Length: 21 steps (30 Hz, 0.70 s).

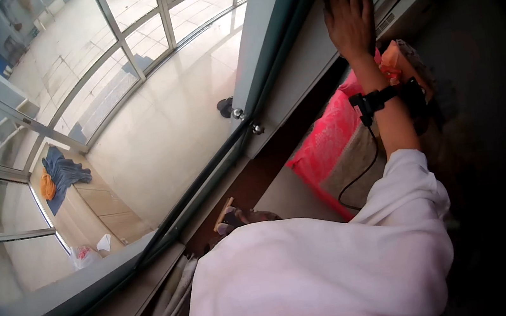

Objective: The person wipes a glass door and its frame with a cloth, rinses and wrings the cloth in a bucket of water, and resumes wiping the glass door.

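Right hand (pixel 351 25) reaching over a pale panel (pixel 303 81)
Its fingers are extended (whether they grip anything, I cannot tell in the shadow); the panel slants beside the hand, near a pink cloth (pixel 326 143).

Beyond the glass panes in metal frames (pixel 165 16) there lies a paved yard, and on the pale floor (pixel 156 148) this side of them stand dark shoes (pixel 224 107). A wooden cabinet (pixel 105 200) carries a blue-grey cloth (pixel 65 176) with an orange cloth (pixel 47 184) just beside it, and near its other end is a plastic bag (pixel 83 258). Elsewhere are a bright pink cloth (pixel 319 149) and a gathered pale curtain (pixel 172 296).
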Available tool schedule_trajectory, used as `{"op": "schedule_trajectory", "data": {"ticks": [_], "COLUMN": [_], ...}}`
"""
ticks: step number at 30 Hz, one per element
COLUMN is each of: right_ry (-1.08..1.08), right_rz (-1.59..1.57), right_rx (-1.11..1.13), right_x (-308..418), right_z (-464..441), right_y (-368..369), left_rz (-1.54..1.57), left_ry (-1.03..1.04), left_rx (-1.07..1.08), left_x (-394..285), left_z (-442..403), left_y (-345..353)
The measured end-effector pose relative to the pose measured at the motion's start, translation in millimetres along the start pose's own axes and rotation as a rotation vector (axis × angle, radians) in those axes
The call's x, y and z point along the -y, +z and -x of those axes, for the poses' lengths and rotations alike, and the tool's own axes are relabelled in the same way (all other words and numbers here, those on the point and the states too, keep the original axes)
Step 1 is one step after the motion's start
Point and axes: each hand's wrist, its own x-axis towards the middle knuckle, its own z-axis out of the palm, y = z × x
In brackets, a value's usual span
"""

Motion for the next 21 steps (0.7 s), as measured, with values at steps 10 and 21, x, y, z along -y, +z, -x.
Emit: {"op": "schedule_trajectory", "data": {"ticks": [10, 21], "right_ry": [-0.361, -0.385], "right_rz": [-0.178, -0.266], "right_rx": [0.144, 0.207], "right_x": [94, 43], "right_z": [139, 123], "right_y": [77, 45], "left_rz": [-0.518, -0.382], "left_ry": [-0.015, -0.077], "left_rx": [0.7, 0.46], "left_x": [20, 38], "left_z": [16, 43], "left_y": [42, 82]}}
